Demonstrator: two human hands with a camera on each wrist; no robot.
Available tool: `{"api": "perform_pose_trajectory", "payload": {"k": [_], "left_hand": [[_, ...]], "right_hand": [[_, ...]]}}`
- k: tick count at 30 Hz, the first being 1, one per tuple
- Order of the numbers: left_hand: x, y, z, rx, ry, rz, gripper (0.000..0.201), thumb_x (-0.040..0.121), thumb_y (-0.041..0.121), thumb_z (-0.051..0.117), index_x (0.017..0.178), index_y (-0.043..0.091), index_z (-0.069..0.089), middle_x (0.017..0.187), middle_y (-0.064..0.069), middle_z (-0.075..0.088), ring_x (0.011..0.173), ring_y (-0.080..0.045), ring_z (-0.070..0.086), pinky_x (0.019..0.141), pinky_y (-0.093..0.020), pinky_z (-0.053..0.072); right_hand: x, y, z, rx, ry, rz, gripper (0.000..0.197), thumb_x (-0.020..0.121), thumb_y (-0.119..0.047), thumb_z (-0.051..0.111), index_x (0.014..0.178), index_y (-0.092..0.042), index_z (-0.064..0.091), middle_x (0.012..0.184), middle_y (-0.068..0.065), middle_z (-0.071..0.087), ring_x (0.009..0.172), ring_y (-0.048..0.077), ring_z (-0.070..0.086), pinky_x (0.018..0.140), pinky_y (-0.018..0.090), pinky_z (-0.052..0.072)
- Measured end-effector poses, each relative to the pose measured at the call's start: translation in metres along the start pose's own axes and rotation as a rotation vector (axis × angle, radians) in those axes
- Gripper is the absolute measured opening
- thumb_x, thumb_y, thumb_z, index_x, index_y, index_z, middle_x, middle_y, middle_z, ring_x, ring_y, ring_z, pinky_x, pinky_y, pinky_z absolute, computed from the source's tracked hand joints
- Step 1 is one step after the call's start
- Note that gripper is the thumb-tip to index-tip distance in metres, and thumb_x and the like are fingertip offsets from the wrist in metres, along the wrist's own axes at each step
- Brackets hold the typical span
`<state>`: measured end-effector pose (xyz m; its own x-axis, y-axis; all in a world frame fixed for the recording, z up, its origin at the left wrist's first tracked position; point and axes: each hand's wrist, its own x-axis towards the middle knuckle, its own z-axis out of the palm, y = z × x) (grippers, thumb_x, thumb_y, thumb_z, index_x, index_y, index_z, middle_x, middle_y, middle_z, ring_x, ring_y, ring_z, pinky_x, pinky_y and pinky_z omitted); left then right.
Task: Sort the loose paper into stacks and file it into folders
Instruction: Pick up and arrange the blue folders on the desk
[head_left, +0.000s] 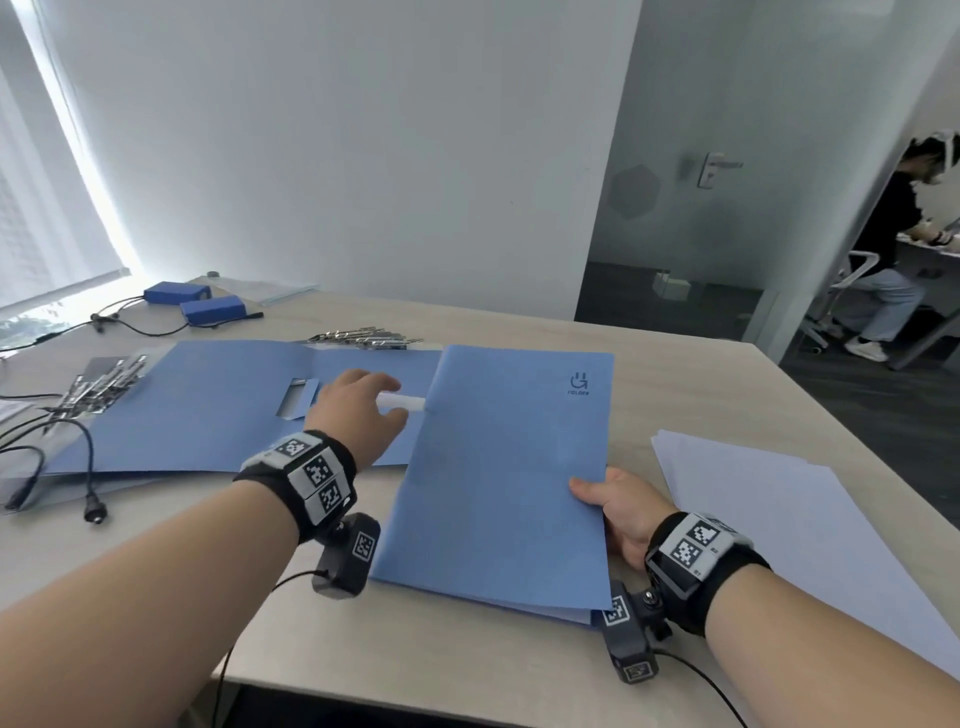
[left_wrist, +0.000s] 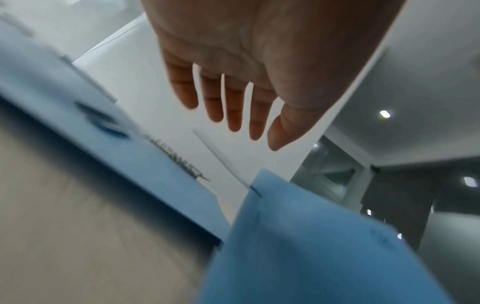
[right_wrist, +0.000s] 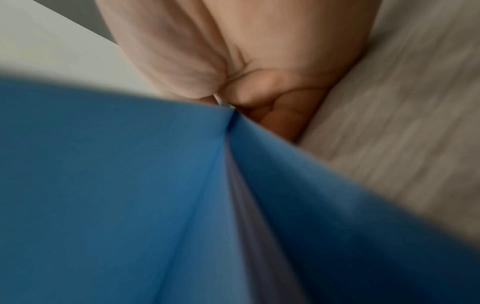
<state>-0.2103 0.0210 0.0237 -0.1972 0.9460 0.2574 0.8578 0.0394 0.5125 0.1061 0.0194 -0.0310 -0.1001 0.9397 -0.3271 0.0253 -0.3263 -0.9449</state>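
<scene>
A closed blue folder (head_left: 498, 467) lies on the table in front of me, its front edge a little raised. My right hand (head_left: 618, 504) pinches its right edge, thumb on top and fingers underneath. In the right wrist view that hand (right_wrist: 233, 61) grips the folder (right_wrist: 130, 185), with pale sheets (right_wrist: 246, 195) showing between the covers. My left hand (head_left: 358, 410) hovers at the folder's left edge with straight fingers and holds nothing; the left wrist view shows the same hand (left_wrist: 233, 92) spread open. A stack of loose white paper (head_left: 779, 519) lies at the right.
An open blue folder (head_left: 208, 415) lies flat at the left, under my left hand. Piles of metal clips (head_left: 98, 389) (head_left: 363, 338) sit beside it. Two blue battery packs (head_left: 176, 293) and cables (head_left: 88, 467) occupy the left. A person (head_left: 883, 234) sits beyond the glass at the back right.
</scene>
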Motion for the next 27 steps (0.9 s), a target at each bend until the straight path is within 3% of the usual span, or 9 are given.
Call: {"api": "perform_pose_trajectory", "payload": {"k": [3,6,9,11,15,19,21,25,27], "left_hand": [[0.011,0.009,0.000,0.315,-0.137,0.043,0.057,0.097,0.054,0.046,0.150,0.034,0.040,0.160,0.007,0.034,0.148,-0.021,0.027,0.120,-0.047,0.019],[0.018,0.013,0.004,0.444,-0.246,0.027,0.049,0.098,0.055,0.037,0.141,0.033,0.047,0.141,0.002,0.057,0.130,-0.021,0.050,0.109,-0.046,0.021],[0.020,0.015,0.008,0.321,-0.307,-0.040,0.034,0.099,0.045,0.044,0.115,0.022,0.063,0.115,-0.001,0.067,0.101,-0.022,0.057,0.089,-0.038,0.035],[0.019,0.015,0.010,0.199,-0.348,-0.075,0.030,0.100,0.039,0.050,0.112,0.016,0.066,0.112,-0.004,0.066,0.096,-0.024,0.057,0.081,-0.032,0.043],[0.016,0.015,0.013,0.110,-0.353,-0.106,0.028,0.103,0.032,0.045,0.096,0.012,0.063,0.100,-0.009,0.065,0.090,-0.027,0.058,0.073,-0.030,0.040],[0.005,0.024,0.023,-0.096,-0.383,-0.232,0.021,0.101,0.030,0.046,0.103,0.010,0.053,0.100,-0.012,0.062,0.088,-0.029,0.061,0.070,-0.034,0.049],[-0.002,0.030,0.027,-0.151,-0.404,-0.274,0.025,0.099,0.031,0.052,0.113,0.010,0.048,0.107,-0.014,0.062,0.094,-0.033,0.063,0.077,-0.041,0.056],[-0.011,0.032,0.035,-0.265,-0.363,-0.330,0.027,0.100,0.021,0.053,0.123,0.006,0.050,0.116,-0.014,0.062,0.104,-0.034,0.061,0.091,-0.041,0.051],[-0.018,0.030,0.039,-0.453,-0.346,-0.404,0.027,0.098,0.012,0.051,0.124,0.007,0.053,0.118,-0.016,0.064,0.108,-0.036,0.062,0.100,-0.049,0.050]], "right_hand": [[0.000,0.003,0.000,-0.021,-0.041,-0.017,0.023,0.100,-0.003,0.055,0.121,-0.001,0.066,0.115,0.018,0.074,0.110,0.038,0.068,0.100,0.051,0.052],[0.000,0.004,-0.002,-0.024,-0.052,-0.032,0.023,0.100,-0.002,0.055,0.120,-0.002,0.066,0.116,0.018,0.073,0.112,0.038,0.068,0.101,0.052,0.052],[0.000,0.005,-0.003,-0.019,-0.051,-0.036,0.021,0.100,-0.001,0.054,0.116,-0.004,0.067,0.116,0.018,0.073,0.106,0.035,0.069,0.098,0.049,0.054],[0.001,0.006,-0.003,-0.024,-0.061,-0.035,0.021,0.100,-0.002,0.055,0.116,-0.004,0.067,0.116,0.017,0.073,0.106,0.035,0.070,0.098,0.049,0.054],[0.003,0.005,-0.002,-0.025,-0.070,-0.041,0.020,0.100,-0.001,0.055,0.115,-0.004,0.067,0.113,0.016,0.075,0.099,0.032,0.072,0.091,0.045,0.057],[0.002,0.005,-0.003,-0.001,-0.058,-0.051,0.017,0.100,0.000,0.055,0.108,-0.007,0.069,0.106,0.013,0.077,0.089,0.027,0.073,0.083,0.040,0.058],[0.003,0.005,-0.005,0.011,-0.051,-0.051,0.018,0.100,0.000,0.055,0.110,-0.004,0.068,0.108,0.016,0.076,0.092,0.030,0.073,0.087,0.043,0.058],[0.004,0.005,-0.009,0.046,-0.046,-0.024,0.019,0.100,-0.001,0.054,0.115,-0.001,0.067,0.109,0.019,0.075,0.094,0.035,0.072,0.086,0.048,0.057],[0.004,0.003,-0.011,0.065,-0.039,-0.012,0.019,0.101,-0.001,0.053,0.115,-0.001,0.066,0.109,0.020,0.074,0.091,0.036,0.072,0.081,0.047,0.059]]}}
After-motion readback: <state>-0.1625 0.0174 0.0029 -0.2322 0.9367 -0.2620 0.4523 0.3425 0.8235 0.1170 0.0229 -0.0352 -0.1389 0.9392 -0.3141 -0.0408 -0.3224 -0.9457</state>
